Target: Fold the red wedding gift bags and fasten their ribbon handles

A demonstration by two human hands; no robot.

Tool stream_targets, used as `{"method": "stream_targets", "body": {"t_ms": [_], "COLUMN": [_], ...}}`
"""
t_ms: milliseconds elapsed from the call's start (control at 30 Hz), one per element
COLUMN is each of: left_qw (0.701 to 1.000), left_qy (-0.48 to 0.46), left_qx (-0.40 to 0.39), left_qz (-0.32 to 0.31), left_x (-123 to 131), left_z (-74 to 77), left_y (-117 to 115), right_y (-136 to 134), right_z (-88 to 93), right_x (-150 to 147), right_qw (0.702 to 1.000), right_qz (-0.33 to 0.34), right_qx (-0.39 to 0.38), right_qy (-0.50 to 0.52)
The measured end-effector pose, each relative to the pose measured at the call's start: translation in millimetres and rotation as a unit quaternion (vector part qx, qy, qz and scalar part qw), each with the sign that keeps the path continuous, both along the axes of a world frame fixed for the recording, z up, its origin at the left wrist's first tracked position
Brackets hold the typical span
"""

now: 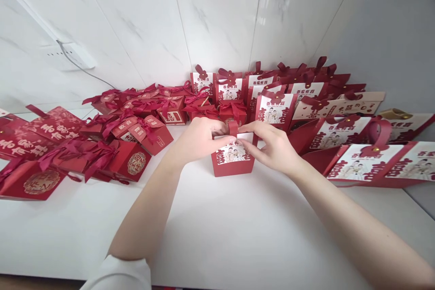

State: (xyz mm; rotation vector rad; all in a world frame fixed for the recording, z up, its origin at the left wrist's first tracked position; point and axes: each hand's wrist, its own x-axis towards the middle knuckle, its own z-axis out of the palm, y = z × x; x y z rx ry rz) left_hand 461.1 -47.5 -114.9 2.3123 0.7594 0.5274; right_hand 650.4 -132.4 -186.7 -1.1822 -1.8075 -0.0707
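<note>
A red gift box (234, 168) with a white printed front panel stands upright on the white table, right before me. My left hand (205, 139) grips its upper left edge, thumb across the front and fingers behind. From the other side my right hand (270, 144) pinches the upper right edge, its thumb meeting the left thumb near the middle. Between the hands a dark red strap handle (233, 127) rises from the box top. My thumbs hide the closure below it. Some fingertips are out of sight behind the box.
Several similar gift boxes (277, 111) with strap handles stand behind and to the right. At the left sit smaller red boxes (134, 163) tied with ribbons. A tiled wall (217, 22) bounds the white table (217, 235) at the back; a cable (79, 67) hangs from a wall socket.
</note>
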Motion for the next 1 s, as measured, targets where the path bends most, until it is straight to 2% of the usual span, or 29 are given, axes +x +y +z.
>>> {"method": "stream_targets", "body": {"t_ms": [200, 367, 700, 1000], "left_qw": [0.999, 0.999, 0.99, 0.988], "left_qy": [0.016, 0.01, 0.07, 0.079], "left_qx": [-0.012, 0.007, 0.112, 0.123], "left_qz": [-0.035, -0.043, -0.053, -0.057], "left_x": [-1, 0, -1, -3], "left_z": [-0.7, -3.2, -9.8, -9.6], "left_y": [6, 7, 10, 11], "right_y": [0, -1, -5, -3], "right_z": [-1.0, 0.2, 3.6, 1.6], "right_x": [1, 3, -8, -9], "right_qw": [0.996, 0.986, 0.998, 0.996], "right_qz": [-0.03, -0.065, -0.039, -0.038], "right_qx": [0.041, 0.082, -0.056, -0.063], "right_qy": [-0.071, -0.126, 0.016, 0.048]}}
